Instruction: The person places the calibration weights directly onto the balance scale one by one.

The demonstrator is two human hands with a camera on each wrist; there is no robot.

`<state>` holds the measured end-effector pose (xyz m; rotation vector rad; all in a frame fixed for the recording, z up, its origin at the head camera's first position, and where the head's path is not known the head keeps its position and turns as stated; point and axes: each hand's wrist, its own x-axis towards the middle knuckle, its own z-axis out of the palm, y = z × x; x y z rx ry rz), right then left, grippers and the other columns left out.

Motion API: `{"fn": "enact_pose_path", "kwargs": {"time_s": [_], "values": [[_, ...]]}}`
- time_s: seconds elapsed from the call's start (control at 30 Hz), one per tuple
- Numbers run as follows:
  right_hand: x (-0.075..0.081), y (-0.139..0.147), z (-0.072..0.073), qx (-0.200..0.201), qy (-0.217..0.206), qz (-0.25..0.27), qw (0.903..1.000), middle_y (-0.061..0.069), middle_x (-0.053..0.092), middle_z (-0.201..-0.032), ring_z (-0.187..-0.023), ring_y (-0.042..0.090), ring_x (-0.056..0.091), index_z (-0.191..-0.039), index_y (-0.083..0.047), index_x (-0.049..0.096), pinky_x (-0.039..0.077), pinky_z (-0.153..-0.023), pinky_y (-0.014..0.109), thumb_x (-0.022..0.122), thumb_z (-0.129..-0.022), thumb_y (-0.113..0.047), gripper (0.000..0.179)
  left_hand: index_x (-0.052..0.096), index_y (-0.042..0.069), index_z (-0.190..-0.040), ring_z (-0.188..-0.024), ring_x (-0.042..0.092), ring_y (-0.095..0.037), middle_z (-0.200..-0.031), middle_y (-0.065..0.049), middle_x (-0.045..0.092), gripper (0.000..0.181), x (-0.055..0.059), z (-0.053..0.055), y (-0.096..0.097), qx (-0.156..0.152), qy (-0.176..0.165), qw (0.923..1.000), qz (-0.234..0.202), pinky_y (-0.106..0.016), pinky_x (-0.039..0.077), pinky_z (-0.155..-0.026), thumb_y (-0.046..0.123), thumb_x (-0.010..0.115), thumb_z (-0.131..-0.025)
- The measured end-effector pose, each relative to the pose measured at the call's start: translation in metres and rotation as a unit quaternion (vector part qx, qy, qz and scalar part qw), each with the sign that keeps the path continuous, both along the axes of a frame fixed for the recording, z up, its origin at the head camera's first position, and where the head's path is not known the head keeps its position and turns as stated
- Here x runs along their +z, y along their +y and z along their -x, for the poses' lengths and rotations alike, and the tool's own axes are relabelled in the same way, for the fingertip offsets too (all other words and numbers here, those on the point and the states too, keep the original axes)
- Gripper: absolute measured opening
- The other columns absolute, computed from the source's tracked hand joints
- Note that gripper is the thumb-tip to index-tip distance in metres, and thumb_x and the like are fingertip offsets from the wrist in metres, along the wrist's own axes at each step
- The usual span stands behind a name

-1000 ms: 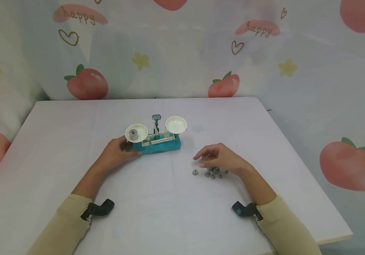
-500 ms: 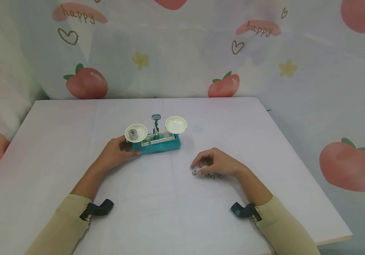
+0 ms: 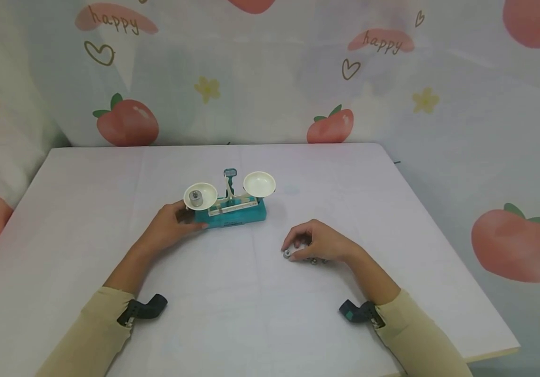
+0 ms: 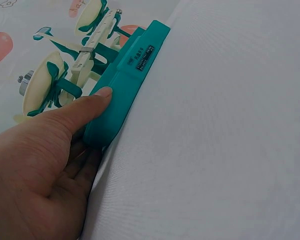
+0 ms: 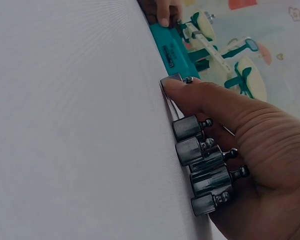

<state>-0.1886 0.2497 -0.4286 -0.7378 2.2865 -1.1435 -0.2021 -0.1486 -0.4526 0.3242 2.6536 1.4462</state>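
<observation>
A teal balance scale (image 3: 243, 213) with two cream pans stands on the table. On its left pan (image 3: 208, 198) sits a metal weight (image 3: 196, 198); the right pan (image 3: 259, 184) is bare. My left hand (image 3: 168, 229) grips the left end of the base, thumb on the front face (image 4: 97, 102) and fingers behind it. To the right of the scale, my right hand (image 3: 323, 242) pinches a small knobbed weight (image 3: 287, 254) between thumb and fingers, at the tabletop. Several other weights (image 5: 210, 177) stand under the right palm, mostly hidden from the head view.
The white-covered table (image 3: 251, 324) reaches back to a fruit-patterned cloth backdrop (image 3: 260, 78). Small dark cameras (image 3: 144, 307) are strapped at both sleeves. The table's right edge (image 3: 449, 246) runs beyond the right forearm.
My right hand has come down and slightly left over the weights, and its thumb and fingers have closed around the leftmost one. The left hand stays on the scale's base.
</observation>
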Motion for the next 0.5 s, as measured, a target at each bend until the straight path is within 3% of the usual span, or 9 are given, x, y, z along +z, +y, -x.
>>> {"fn": "enact_pose_path", "kwargs": {"time_s": [0.5], "values": [[0.0005, -0.0010, 0.0010, -0.001, 0.008, -0.012, 0.9999, 0.002, 0.067, -0.082, -0.077, 0.021, 0.057, -0.096, -0.028, 0.082, 0.044, -0.059, 0.027, 0.091, -0.081, -0.016, 0.020, 0.050, 0.001, -0.150, -0.138, 0.049, -0.043, -0.149, -0.024, 0.052, 0.073, -0.0008, 0.0004, -0.0014, -0.008, 0.004, 1.0000, -0.002, -0.055, 0.041, -0.112, 0.021, 0.085, -0.089]]}}
